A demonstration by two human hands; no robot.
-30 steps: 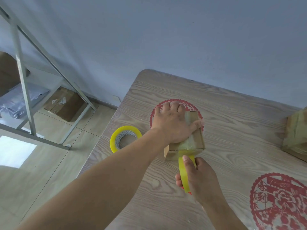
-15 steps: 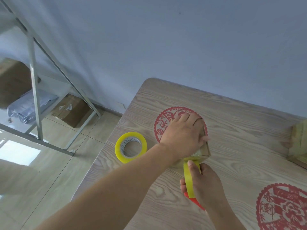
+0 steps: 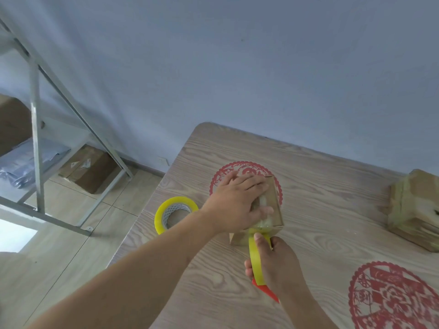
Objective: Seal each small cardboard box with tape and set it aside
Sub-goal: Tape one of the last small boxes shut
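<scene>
Two hands: the left hand (image 3: 238, 203) lies flat, fingers straight, pressing the top of the small brown cardboard box (image 3: 273, 211); the right hand (image 3: 276, 265) is wrapped round a yellow tape roll on a red-handled dispenser (image 3: 256, 260), thumb on the roll.
Box position: on the pale wood-grain table (image 3: 320, 186), over a round red paper-cut decal (image 3: 237, 169).
Surroundings: spare yellow tape roll (image 3: 174, 216) left of the box; a taped box (image 3: 414, 211) well apart to the right; second red decal (image 3: 392, 298).
Off the table: grey metal rack (image 3: 35, 115), brown carton (image 3: 89, 168) on the floor.
Obscured: the left hand hides most of the box top; the dispenser is mostly behind the right hand; the taped box is cut by the frame edge.
</scene>
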